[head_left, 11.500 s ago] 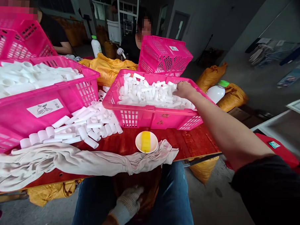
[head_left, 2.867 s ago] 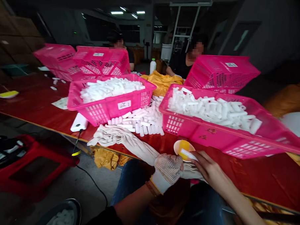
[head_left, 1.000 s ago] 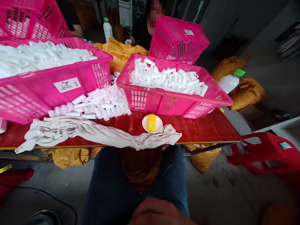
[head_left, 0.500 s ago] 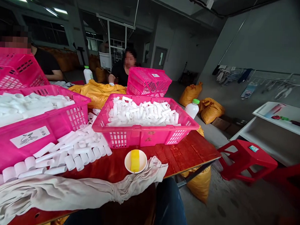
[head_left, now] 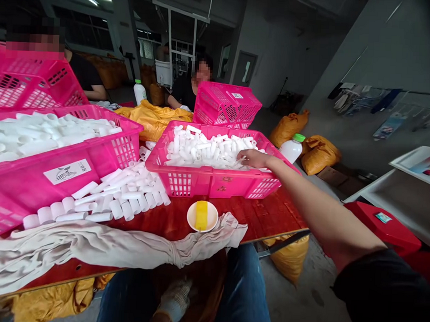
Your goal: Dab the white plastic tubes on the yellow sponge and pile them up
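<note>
My bare right hand reaches over the front right of a pink plastic basket heaped with short white tubes. Its fingers lie spread on the tubes at the right of the heap; none is visibly gripped. My left hand, in a whitish glove, hangs low between my knees below the table edge. It is dark and smeared there, so its fingers cannot be made out. Loose white tubes lie on the red table left of the basket. In front is a white bowl with a yellow block.
A larger pink basket of white tubes stands on the left. A twisted pale cloth runs along the table's near edge. Behind are a yellow sack, a tilted pink basket, a green-capped bottle and two people across the table.
My right arm has come in from the right, and its hand now rests on the tubes in the basket. My gloved left hand has appeared between my knees. The view has shifted slightly.
</note>
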Demonstrator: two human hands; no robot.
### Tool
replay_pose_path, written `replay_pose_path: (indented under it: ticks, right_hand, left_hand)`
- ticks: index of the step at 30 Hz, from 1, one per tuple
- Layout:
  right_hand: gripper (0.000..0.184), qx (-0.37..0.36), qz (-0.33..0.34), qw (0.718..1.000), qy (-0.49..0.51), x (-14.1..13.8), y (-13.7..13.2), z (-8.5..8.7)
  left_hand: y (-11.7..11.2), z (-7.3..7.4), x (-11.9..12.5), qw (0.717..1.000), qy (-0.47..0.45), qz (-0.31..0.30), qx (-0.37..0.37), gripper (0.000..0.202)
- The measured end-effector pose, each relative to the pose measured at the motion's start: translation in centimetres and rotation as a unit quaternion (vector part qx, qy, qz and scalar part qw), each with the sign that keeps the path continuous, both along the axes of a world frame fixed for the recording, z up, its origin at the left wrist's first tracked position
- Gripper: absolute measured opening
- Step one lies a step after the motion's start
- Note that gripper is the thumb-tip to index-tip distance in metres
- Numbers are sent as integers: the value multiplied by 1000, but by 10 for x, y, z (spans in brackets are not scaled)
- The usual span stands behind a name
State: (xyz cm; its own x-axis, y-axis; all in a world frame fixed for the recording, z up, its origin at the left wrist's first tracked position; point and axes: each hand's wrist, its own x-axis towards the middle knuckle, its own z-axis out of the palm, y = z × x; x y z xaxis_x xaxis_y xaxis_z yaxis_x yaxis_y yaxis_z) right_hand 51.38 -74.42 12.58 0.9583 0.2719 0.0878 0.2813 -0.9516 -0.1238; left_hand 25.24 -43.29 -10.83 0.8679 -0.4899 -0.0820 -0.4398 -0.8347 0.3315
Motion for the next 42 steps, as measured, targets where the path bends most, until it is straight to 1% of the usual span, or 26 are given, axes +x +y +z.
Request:
replay_pose_path:
  ticks: [3,5,6,8,10,11,12,13,14,15,16,17,19,21,22,23,25,27,29,31,35,39,42]
  right_hand:
    - [21,-23,29,998,41,9,-9,-19]
    - [22,-28,50,997,59,11,-15,-24]
    - [21,-30,61,996,65,11,-19,-24]
    - [15,-46,75,995,39,7,-28,-16]
    - [16,-49,73,995,-56,-12,-33,-3]
    - [19,-30,65,990,-119,-28,-33,4]
    - [23,4,56,983,-176,-47,-29,9]
    - [28,57,49,974,-215,-69,-21,11]
    - [32,117,44,966,-226,-92,-11,9]
    - [34,174,51,962,-205,-114,2,3]
    - [35,225,69,957,-168,-132,16,-8]
    - [35,262,92,953,-123,-147,31,-23]
    - [35,312,121,941,-57,-162,57,-61]
    - [34,346,116,930,-40,-162,74,-99]
    - [34,359,108,926,-43,-158,78,-114]
    - [33,370,101,922,-48,-155,81,-127]
    - [31,384,101,917,-52,-148,82,-141]
    - [30,390,115,912,-49,-146,81,-147]
    - [28,389,131,910,-48,-147,82,-149]
    - [27,386,135,911,-56,-149,84,-152]
    - [26,372,125,917,-68,-151,87,-155]
    - [29,327,171,928,-46,-149,82,-149]
    - [33,285,189,939,-35,-147,79,-143]
  left_hand:
    - [-4,-9,-11,999,-41,-2,-27,32]
    - [-7,-13,-19,996,-69,-8,-48,27]
    - [-8,-12,-21,995,-84,-10,-58,23]
    - [-7,-3,-19,990,-121,-3,-78,15]
    - [-4,14,-6,981,-166,22,-96,18]
    - [-2,25,4,973,-201,41,-104,20]
    - [-1,37,15,962,-242,59,-111,22]
    - [0,48,26,945,-297,77,-111,22]
    - [-1,58,37,934,-331,84,-103,21]
    - [-2,66,46,930,-346,86,-87,21]
    - [-5,72,52,933,-342,84,-67,23]
    - [-8,74,57,942,-322,81,-47,26]
    - [-14,72,61,952,-295,82,-18,29]
    - [-18,62,61,942,-325,82,-4,25]
    - [-18,56,61,934,-349,79,2,22]
    - [-18,50,60,927,-368,73,8,20]
    - [-15,42,58,921,-386,61,12,17]
    - [-12,39,57,920,-389,38,12,18]
    - [-10,39,56,917,-397,22,5,22]
    - [-9,40,56,918,-396,25,-9,23]
    - [-10,39,56,929,-366,42,-26,20]
    - [-12,36,57,925,-374,58,-28,22]
    - [-12,40,58,930,-361,56,-36,20]
